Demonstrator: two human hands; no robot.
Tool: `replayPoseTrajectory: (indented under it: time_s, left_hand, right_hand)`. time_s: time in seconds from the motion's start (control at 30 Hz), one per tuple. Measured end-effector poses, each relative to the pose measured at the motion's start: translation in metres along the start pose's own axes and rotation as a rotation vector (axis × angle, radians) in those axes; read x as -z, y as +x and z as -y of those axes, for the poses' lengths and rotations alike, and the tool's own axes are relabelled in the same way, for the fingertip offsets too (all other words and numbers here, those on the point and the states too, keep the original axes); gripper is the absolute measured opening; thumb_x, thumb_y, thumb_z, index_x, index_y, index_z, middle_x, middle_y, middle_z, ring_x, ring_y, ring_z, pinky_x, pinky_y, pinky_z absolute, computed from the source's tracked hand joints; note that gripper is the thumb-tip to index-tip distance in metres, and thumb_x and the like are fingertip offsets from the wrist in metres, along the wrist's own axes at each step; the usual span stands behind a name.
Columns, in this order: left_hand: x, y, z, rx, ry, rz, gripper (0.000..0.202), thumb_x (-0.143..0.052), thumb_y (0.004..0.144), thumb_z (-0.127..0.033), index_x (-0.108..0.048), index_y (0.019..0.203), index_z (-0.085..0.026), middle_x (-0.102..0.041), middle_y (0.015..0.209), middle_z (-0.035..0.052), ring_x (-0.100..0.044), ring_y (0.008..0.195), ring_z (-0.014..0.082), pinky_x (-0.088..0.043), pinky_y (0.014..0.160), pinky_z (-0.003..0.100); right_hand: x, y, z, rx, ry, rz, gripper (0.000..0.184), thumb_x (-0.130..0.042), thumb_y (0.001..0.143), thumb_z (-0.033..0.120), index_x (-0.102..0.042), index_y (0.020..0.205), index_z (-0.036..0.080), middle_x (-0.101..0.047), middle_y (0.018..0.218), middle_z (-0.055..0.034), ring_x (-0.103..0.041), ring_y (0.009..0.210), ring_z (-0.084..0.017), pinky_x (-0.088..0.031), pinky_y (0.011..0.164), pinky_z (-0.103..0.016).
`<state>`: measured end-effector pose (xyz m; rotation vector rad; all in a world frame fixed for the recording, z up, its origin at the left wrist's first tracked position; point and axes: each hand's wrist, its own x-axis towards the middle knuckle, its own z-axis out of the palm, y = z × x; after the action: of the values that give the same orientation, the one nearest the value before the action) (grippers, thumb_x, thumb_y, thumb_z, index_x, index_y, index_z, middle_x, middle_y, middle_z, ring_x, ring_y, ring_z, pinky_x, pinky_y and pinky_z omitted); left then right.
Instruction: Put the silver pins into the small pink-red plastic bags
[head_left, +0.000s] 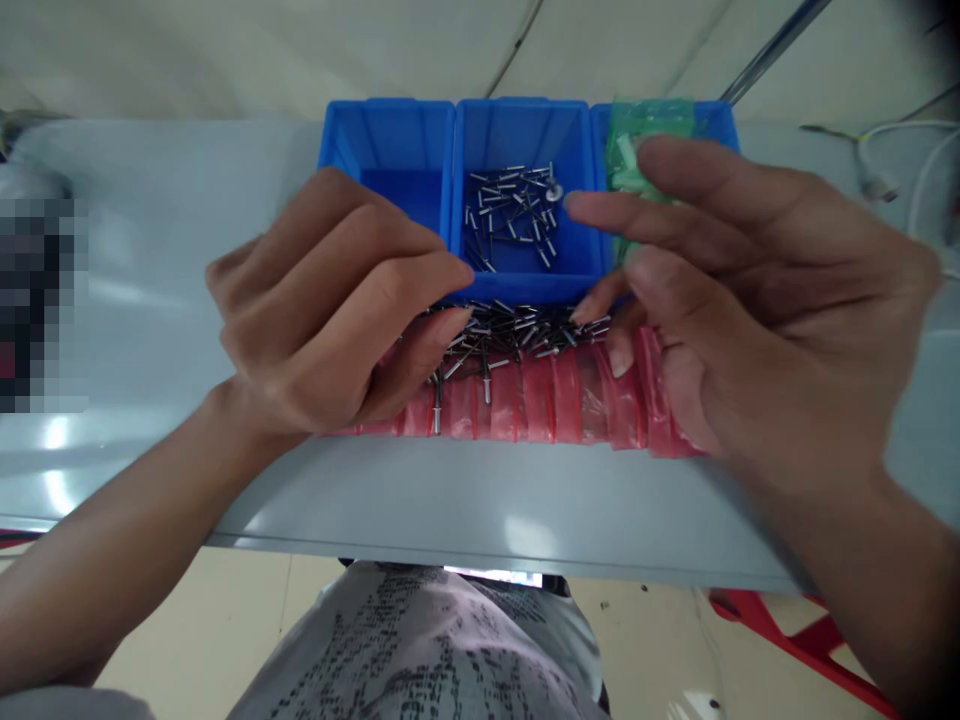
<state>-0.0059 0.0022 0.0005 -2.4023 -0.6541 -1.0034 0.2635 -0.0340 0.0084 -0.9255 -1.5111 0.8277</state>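
Because loose rivets (517, 335) heap on a red plastic bag (540, 405), a nudge from the open right hand (757, 310) or curled left hand (322, 300), its grip unclear, could spill them.

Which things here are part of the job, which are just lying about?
Job: left hand; right hand; rivets, in the blue bin and piled on the red plastic bag; green plastic bag in the bin's right section.

Lying about: white cable; red frame on the floor.
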Motion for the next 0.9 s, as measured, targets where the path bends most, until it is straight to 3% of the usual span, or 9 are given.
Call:
replayPoseTrajectory:
  time_s: [0.07,0.13,0.23,0.3,0.43,0.53,0.67,0.77,0.9]
  left_hand:
    - [0.000,0.000,0.001,0.007,0.013,0.007,0.020,-0.061,0.100,-0.028,-0.069,0.118,-0.023,-0.077,0.099,0.0018,-0.080,0.087,0.0246,-0.068,0.068,0.044]
    - [-0.001,0.001,0.003,-0.004,0.019,-0.006,0.018,-0.062,0.099,-0.028,-0.068,0.115,-0.025,-0.077,0.096,0.0004,-0.080,0.082,0.0232,-0.067,0.063,0.042]
    - [-0.002,0.001,0.004,-0.026,0.025,-0.020,0.020,-0.065,0.095,-0.024,-0.068,0.115,-0.025,-0.077,0.094,0.0000,-0.079,0.078,0.0226,-0.067,0.062,0.042]
    - [-0.002,0.001,0.004,-0.040,0.030,-0.025,0.022,-0.065,0.094,-0.024,-0.068,0.115,-0.024,-0.078,0.094,0.0006,-0.078,0.077,0.0228,-0.067,0.062,0.042]
    - [0.000,0.000,0.003,-0.023,0.038,0.016,0.021,-0.065,0.094,-0.025,-0.068,0.115,-0.026,-0.078,0.096,-0.0004,-0.077,0.079,0.0215,-0.068,0.065,0.041]
    - [0.000,0.001,0.002,-0.020,0.031,0.037,0.021,-0.066,0.094,-0.024,-0.068,0.114,-0.026,-0.078,0.097,-0.0001,-0.078,0.081,0.0220,-0.068,0.066,0.042]
    - [-0.003,0.003,0.003,-0.064,0.005,0.002,0.020,-0.067,0.093,-0.022,-0.069,0.112,-0.021,-0.079,0.094,0.0027,-0.078,0.076,0.0245,-0.066,0.060,0.042]
    - [-0.005,0.002,0.003,-0.085,-0.007,-0.025,0.019,-0.067,0.092,-0.020,-0.071,0.111,-0.017,-0.078,0.093,0.0051,-0.078,0.075,0.0257,-0.065,0.059,0.043]
    - [-0.002,0.000,0.001,-0.072,-0.038,-0.004,0.021,-0.065,0.100,-0.030,-0.070,0.117,-0.019,-0.079,0.097,0.0036,-0.081,0.081,0.0254,-0.068,0.062,0.044]
  right_hand:
    - [0.004,0.000,0.002,0.046,-0.104,0.025,0.034,-0.071,0.100,0.009,-0.084,0.126,0.028,-0.085,0.116,0.0009,-0.075,0.076,-0.011,-0.066,0.068,-0.030]
    - [0.007,-0.001,0.002,0.161,-0.371,0.146,0.026,-0.070,0.102,0.012,-0.084,0.117,0.028,-0.085,0.104,0.0035,-0.073,0.074,-0.009,-0.062,0.066,-0.027]
    - [0.010,-0.004,-0.002,0.570,-0.844,0.430,0.021,-0.069,0.102,0.013,-0.081,0.116,0.023,-0.084,0.106,-0.0011,-0.077,0.083,-0.015,-0.060,0.066,-0.032]
    - [0.010,-0.005,-0.007,0.732,-1.011,0.560,0.024,-0.066,0.102,0.010,-0.079,0.120,0.020,-0.083,0.113,-0.0058,-0.078,0.093,-0.020,-0.061,0.069,-0.035]
    - [0.009,-0.005,-0.012,0.724,-1.046,0.650,0.029,-0.055,0.108,0.007,-0.075,0.126,0.017,-0.081,0.115,-0.0075,-0.075,0.098,-0.020,-0.062,0.075,-0.035]
    - [0.008,-0.002,-0.013,0.764,-1.016,0.620,0.023,-0.056,0.108,0.010,-0.076,0.117,0.017,-0.082,0.109,-0.0066,-0.074,0.092,-0.020,-0.060,0.070,-0.035]
    - [0.005,-0.003,-0.009,0.784,-0.933,0.469,0.014,-0.066,0.104,0.011,-0.077,0.102,0.020,-0.082,0.100,-0.0027,-0.072,0.085,-0.018,-0.060,0.066,-0.033]
    - [0.004,-0.008,-0.003,0.671,-0.835,0.330,0.013,-0.067,0.105,0.014,-0.077,0.105,0.022,-0.081,0.101,-0.0015,-0.073,0.085,-0.015,-0.063,0.072,-0.032]
    - [0.007,-0.009,-0.001,0.591,-0.747,0.149,0.026,-0.071,0.101,0.012,-0.083,0.110,0.032,-0.083,0.108,0.0027,-0.075,0.084,-0.011,-0.065,0.076,-0.029]
